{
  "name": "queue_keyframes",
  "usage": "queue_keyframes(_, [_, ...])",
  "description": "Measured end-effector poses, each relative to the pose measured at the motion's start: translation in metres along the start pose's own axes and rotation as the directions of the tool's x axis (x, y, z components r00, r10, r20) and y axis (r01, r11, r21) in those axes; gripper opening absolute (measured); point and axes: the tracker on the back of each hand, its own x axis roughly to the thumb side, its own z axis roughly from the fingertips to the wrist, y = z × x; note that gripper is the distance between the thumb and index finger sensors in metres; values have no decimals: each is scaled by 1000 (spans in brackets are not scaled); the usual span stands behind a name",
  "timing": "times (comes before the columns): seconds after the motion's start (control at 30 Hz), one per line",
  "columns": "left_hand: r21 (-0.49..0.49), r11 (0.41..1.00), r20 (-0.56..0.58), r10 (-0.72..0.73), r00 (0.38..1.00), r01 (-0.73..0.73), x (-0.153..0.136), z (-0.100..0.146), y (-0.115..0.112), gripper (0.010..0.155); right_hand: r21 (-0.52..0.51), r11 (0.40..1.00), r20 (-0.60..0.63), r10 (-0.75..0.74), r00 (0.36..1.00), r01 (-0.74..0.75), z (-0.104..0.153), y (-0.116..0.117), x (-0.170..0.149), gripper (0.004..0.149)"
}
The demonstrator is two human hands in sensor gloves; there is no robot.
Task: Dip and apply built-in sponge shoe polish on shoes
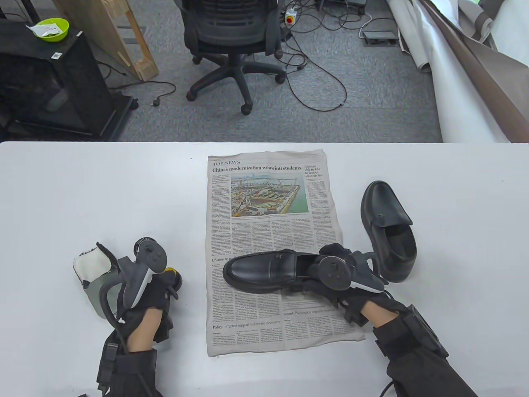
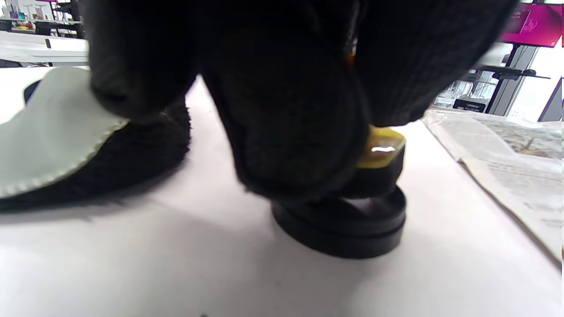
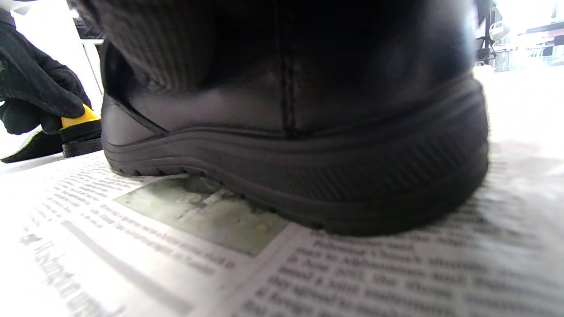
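A black loafer (image 1: 264, 271) lies on the newspaper (image 1: 268, 198), toe pointing left. My right hand (image 1: 330, 260) grips it at the heel, and the heel and sole (image 3: 308, 176) fill the right wrist view. My left hand (image 1: 163, 285) pinches the yellow-topped sponge applicator (image 2: 381, 147) and holds it tilted on the low round black polish tin (image 2: 348, 224), left of the newspaper. The applicator (image 3: 77, 119) also shows in the right wrist view under the left hand's fingers (image 3: 39, 97). A second black loafer (image 1: 388, 231) stands on the bare table to the right.
A pale cloth with dark fleece backing (image 1: 93, 273) lies just left of my left hand. The white table's far edge (image 1: 264, 142) runs across the view. Beyond it are an office chair (image 1: 231, 41), floor cables and a black cabinet (image 1: 53, 82).
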Motion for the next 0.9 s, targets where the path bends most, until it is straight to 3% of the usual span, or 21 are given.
queue_keyframes(0.57, [7,998,-7,-58,998,58,6,-1,-10,50,0,1000,0,3,1000,-3,0,0,0,40])
queue_keyframes(0.7, [14,993,-35,-114,993,114,7,7,-3,62,1,1000,2,8,1000,-8,0,1,1,42])
queue_keyframes(0.9, [243,969,-10,-28,1000,30,11,34,24,66,11,998,20,54,998,-54,1,1,3,48])
